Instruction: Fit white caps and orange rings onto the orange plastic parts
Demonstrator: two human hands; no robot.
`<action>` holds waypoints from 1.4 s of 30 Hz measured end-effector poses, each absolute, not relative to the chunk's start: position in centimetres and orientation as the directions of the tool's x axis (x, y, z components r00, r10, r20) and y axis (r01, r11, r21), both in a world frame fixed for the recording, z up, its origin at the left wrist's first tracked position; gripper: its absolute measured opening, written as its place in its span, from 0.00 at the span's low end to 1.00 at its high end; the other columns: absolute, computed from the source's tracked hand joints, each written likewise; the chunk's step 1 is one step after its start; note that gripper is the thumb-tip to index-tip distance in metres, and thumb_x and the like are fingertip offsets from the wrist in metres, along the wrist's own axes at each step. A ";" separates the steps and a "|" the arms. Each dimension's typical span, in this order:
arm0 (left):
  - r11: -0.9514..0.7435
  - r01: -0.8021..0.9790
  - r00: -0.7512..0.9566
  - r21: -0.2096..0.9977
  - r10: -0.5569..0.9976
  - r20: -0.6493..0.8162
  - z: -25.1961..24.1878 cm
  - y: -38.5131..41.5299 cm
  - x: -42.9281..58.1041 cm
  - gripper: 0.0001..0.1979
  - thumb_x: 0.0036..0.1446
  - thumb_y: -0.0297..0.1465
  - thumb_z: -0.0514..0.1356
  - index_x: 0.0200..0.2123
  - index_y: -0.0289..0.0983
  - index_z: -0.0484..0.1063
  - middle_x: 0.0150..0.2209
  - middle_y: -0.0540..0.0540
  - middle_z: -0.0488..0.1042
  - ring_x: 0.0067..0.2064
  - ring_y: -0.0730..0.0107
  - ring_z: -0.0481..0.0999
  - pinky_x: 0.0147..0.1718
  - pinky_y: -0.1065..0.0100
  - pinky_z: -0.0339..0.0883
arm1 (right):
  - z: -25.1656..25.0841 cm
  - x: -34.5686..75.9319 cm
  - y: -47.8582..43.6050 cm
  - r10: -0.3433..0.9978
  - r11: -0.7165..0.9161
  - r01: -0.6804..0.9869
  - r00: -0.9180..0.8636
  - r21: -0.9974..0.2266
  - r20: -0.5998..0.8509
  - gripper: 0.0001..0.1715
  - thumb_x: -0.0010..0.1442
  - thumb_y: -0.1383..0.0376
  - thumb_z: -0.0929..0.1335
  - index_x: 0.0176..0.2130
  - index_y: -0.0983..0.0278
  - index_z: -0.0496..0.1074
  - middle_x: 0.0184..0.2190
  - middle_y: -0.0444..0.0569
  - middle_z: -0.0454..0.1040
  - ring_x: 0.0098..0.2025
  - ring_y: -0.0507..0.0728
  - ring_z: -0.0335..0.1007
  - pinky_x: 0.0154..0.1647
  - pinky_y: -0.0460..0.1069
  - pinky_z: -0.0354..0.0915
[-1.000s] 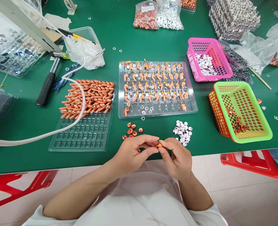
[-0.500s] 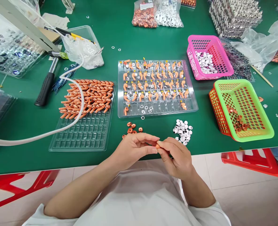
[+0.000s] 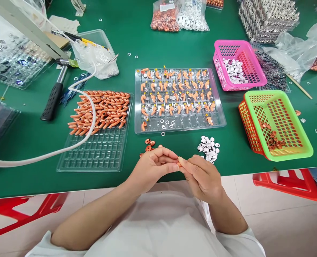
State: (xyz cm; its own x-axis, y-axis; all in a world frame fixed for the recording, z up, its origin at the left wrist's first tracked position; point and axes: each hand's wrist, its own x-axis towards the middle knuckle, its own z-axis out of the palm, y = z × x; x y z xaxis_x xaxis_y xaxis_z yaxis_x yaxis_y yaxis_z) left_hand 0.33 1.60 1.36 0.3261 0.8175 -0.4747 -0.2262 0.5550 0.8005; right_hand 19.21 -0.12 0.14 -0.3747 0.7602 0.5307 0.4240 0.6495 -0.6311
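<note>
My left hand [image 3: 155, 166] and my right hand [image 3: 201, 176] meet at the table's front edge, both closed in a pinch on one small orange piece [image 3: 179, 164]. Fingertips cover most of that piece. Just beyond my left hand lie several copper-coloured oval pieces [image 3: 148, 148] with dark openings. A pile of white discs with black marks [image 3: 209, 148] is past my right hand. Farther forward, a clear compartment tray [image 3: 179, 125] carries rows of curved orange pieces with yellow tips. To its left, another clear tray [image 3: 94, 153] bears stacked orange-brown parts [image 3: 102, 110].
A green basket [image 3: 295, 153] with copper-coloured pieces and a pink basket [image 3: 222, 84] with white discs stand at right. A hammer [image 3: 52, 100] lies at left, near a white hose [image 3: 53, 155] arching over the left tray. Filled bags [image 3: 165, 19] sit at the back.
My right hand has shifted slightly and its fingers now cover more of the orange piece. My left fingers have curled in a little more.
</note>
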 end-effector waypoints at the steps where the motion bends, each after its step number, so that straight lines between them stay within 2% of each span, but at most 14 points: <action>1: 0.552 -0.244 0.324 0.797 0.821 -0.470 1.4 1.6 0.4 0.11 0.47 0.30 0.73 0.34 0.35 0.77 0.33 0.46 0.84 0.36 0.65 0.84 0.41 0.65 0.79 | 0.2 19.2 -0.1 0.760 0.649 0.423 -0.374 -0.632 0.531 0.32 0.63 0.76 0.66 0.64 0.60 0.63 0.29 0.48 0.74 0.26 0.54 0.63 0.23 0.49 0.61; 7: 0.534 -0.292 0.351 0.794 0.832 -0.430 1.5 1.7 0.6 0.08 0.48 0.28 0.72 0.33 0.35 0.80 0.34 0.45 0.84 0.36 0.65 0.84 0.42 0.64 0.79 | 0.1 19.3 -0.1 0.775 0.632 0.406 -0.347 -0.660 0.528 0.33 0.62 0.77 0.67 0.63 0.57 0.65 0.30 0.48 0.75 0.26 0.54 0.63 0.23 0.49 0.61; 11: 0.515 -0.283 0.363 0.809 0.839 -0.406 1.5 1.6 0.4 0.06 0.50 0.28 0.71 0.34 0.36 0.83 0.34 0.45 0.85 0.37 0.65 0.84 0.42 0.65 0.79 | 0.3 19.1 0.0 0.788 0.616 0.394 -0.305 -0.682 0.535 0.24 0.61 0.77 0.68 0.54 0.59 0.72 0.29 0.48 0.75 0.26 0.53 0.64 0.22 0.48 0.62; 14: 0.526 -0.279 0.351 0.803 0.834 -0.425 1.3 1.5 0.3 0.06 0.50 0.29 0.72 0.34 0.37 0.83 0.34 0.45 0.85 0.36 0.65 0.84 0.41 0.66 0.79 | 0.4 18.8 0.0 0.807 0.590 0.393 -0.260 -0.705 0.530 0.17 0.62 0.75 0.69 0.48 0.60 0.74 0.28 0.47 0.75 0.26 0.52 0.65 0.23 0.48 0.64; 18: 0.586 -0.298 0.339 0.754 0.803 -0.490 1.0 1.2 0.2 0.07 0.50 0.31 0.72 0.34 0.37 0.83 0.33 0.46 0.84 0.36 0.68 0.83 0.41 0.69 0.77 | 0.1 18.4 -0.1 0.813 0.579 0.405 -0.228 -0.707 0.535 0.15 0.61 0.76 0.70 0.46 0.61 0.73 0.28 0.48 0.76 0.27 0.52 0.67 0.24 0.47 0.66; 23: 0.592 -0.352 0.330 0.725 0.803 -0.496 0.7 1.0 0.4 0.06 0.51 0.31 0.72 0.34 0.39 0.83 0.33 0.49 0.84 0.36 0.73 0.81 0.40 0.74 0.75 | -0.1 18.3 -0.1 0.815 0.578 0.412 -0.237 -0.704 0.530 0.17 0.61 0.75 0.70 0.49 0.61 0.71 0.31 0.48 0.77 0.28 0.52 0.69 0.25 0.48 0.69; 28: 0.587 -0.367 0.324 0.721 0.808 -0.492 0.7 0.9 0.6 0.04 0.52 0.30 0.71 0.34 0.40 0.83 0.34 0.50 0.84 0.38 0.73 0.81 0.40 0.75 0.74 | -0.3 18.4 -0.3 0.867 0.497 0.456 -0.234 -0.739 0.440 0.22 0.62 0.69 0.71 0.55 0.61 0.68 0.34 0.49 0.74 0.33 0.53 0.71 0.27 0.47 0.71; 33: 0.584 -0.391 0.329 0.711 0.811 -0.484 0.6 1.0 0.7 0.04 0.53 0.30 0.71 0.35 0.40 0.83 0.34 0.49 0.84 0.38 0.73 0.82 0.41 0.74 0.74 | -0.8 18.4 -0.6 0.867 0.497 0.508 -0.301 -0.703 0.396 0.24 0.67 0.69 0.66 0.61 0.61 0.65 0.41 0.53 0.75 0.38 0.55 0.73 0.33 0.49 0.73; 37: 0.598 -0.397 0.335 0.697 0.801 -0.497 0.5 1.1 0.7 0.05 0.52 0.30 0.71 0.35 0.39 0.83 0.34 0.49 0.84 0.37 0.73 0.81 0.42 0.73 0.74 | -0.8 18.2 -0.6 0.851 0.525 0.545 -0.311 -0.653 0.424 0.25 0.68 0.70 0.65 0.63 0.62 0.63 0.40 0.55 0.76 0.39 0.57 0.74 0.35 0.51 0.74; 42: 0.613 -0.387 0.326 0.689 0.790 -0.520 0.7 1.2 0.6 0.07 0.50 0.30 0.72 0.34 0.36 0.82 0.33 0.49 0.83 0.36 0.73 0.81 0.41 0.72 0.74 | -0.3 18.2 -0.6 0.852 0.522 0.601 -0.345 -0.605 0.393 0.24 0.69 0.69 0.64 0.63 0.63 0.63 0.35 0.53 0.75 0.34 0.55 0.72 0.29 0.48 0.70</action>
State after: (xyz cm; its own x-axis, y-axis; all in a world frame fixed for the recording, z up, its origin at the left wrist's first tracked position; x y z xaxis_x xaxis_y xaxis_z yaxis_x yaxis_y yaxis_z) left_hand 0.59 1.22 0.66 0.3255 0.7895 -0.5203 -0.3870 0.6133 0.6885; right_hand 18.16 -0.59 -0.29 -0.3450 0.8523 0.3931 0.6013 0.5223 -0.6047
